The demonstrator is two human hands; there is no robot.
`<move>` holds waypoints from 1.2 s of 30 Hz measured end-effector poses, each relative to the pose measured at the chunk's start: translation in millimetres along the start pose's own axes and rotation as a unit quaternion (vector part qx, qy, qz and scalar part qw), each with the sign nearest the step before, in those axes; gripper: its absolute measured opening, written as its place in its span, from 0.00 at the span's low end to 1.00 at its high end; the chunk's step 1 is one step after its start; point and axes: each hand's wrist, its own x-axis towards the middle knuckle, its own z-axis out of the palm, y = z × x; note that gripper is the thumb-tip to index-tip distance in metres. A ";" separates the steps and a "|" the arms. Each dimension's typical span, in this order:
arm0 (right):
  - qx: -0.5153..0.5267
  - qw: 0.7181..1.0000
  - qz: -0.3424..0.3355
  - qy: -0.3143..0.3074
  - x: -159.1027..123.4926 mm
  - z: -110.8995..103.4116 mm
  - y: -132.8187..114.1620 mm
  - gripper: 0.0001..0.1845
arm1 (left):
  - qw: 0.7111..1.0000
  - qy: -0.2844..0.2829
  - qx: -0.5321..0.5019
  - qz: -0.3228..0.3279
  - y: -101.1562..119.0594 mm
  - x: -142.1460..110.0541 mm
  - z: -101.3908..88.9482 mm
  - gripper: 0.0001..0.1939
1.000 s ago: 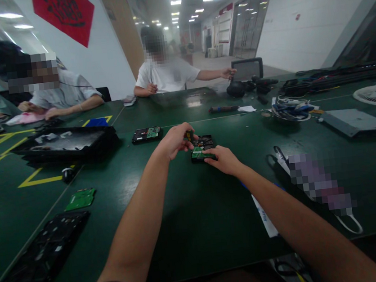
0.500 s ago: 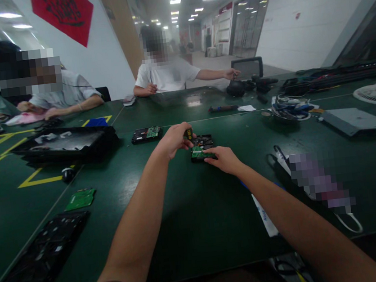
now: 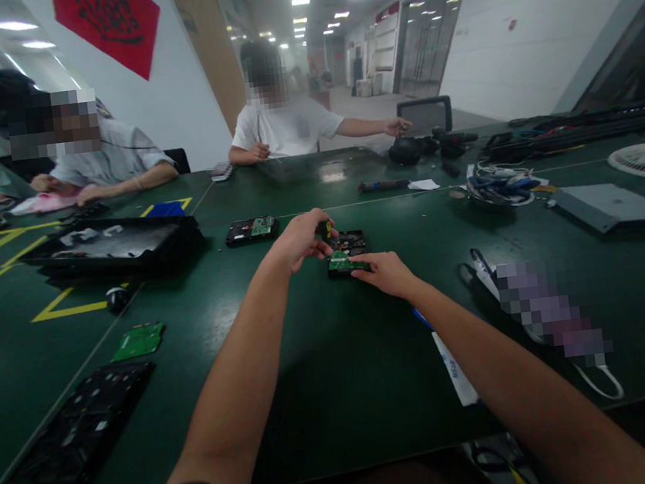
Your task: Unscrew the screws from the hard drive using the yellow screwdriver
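Note:
A black hard drive (image 3: pixel 348 252) with a green circuit board on top lies in the middle of the dark green table (image 3: pixel 336 365). My left hand (image 3: pixel 301 240) is closed around a small tool with a yellow and black handle (image 3: pixel 325 230), held over the drive's far left corner. My right hand (image 3: pixel 384 272) rests on the drive's near right edge, its fingers pressing the drive down on the table.
A second hard drive (image 3: pixel 251 230) lies further left, beside a black tray (image 3: pixel 113 246). A loose green board (image 3: pixel 137 341) and a black panel (image 3: pixel 81 429) lie near left. Cables (image 3: pixel 496 187), a grey plate (image 3: pixel 610 207) and a lanyard (image 3: pixel 546 317) sit right. Two people sit across the table.

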 end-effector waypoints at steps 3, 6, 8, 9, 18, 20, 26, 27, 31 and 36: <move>-0.005 1.000 0.000 -0.002 -0.3 0.5 0.1 0.22 | 1.000 0.011 -0.018 -0.008 0.2 0.4 -1.0 0.13; -0.007 1.000 0.002 -0.005 0.3 2.7 1.7 0.23 | 0.999 0.035 0.012 0.015 -0.7 1.4 -2.2 0.14; -0.006 1.000 0.002 -0.002 0.6 4.2 3.0 0.23 | 0.998 0.039 0.038 0.036 -1.5 1.9 -1.8 0.15; -0.004 1.000 0.002 0.000 0.7 4.8 3.4 0.23 | 0.998 0.037 0.044 0.041 -1.8 2.1 -1.2 0.15; 0.012 1.000 0.001 0.000 -0.8 3.6 2.0 0.22 | 0.998 0.032 -0.044 0.020 -8.7 9.0 -0.7 0.12; 0.015 1.000 -0.002 0.001 -0.8 3.8 1.9 0.22 | 0.997 0.050 -0.044 0.036 -10.6 10.9 -2.4 0.12; 0.017 1.000 0.001 0.003 -0.9 4.5 2.8 0.22 | 0.999 0.025 0.001 0.040 -8.2 8.5 -2.8 0.13; 0.018 1.000 0.001 0.001 -0.9 4.6 3.1 0.23 | 0.999 0.019 0.002 0.030 -7.2 7.4 -2.0 0.14; 0.016 1.000 -0.002 -0.002 -0.3 5.4 4.8 0.23 | 1.000 0.025 0.002 0.010 -4.9 5.2 0.4 0.13; 0.012 1.000 -0.008 0.000 0.4 6.8 6.6 0.22 | 0.999 0.036 0.027 0.030 -4.5 5.8 -0.2 0.14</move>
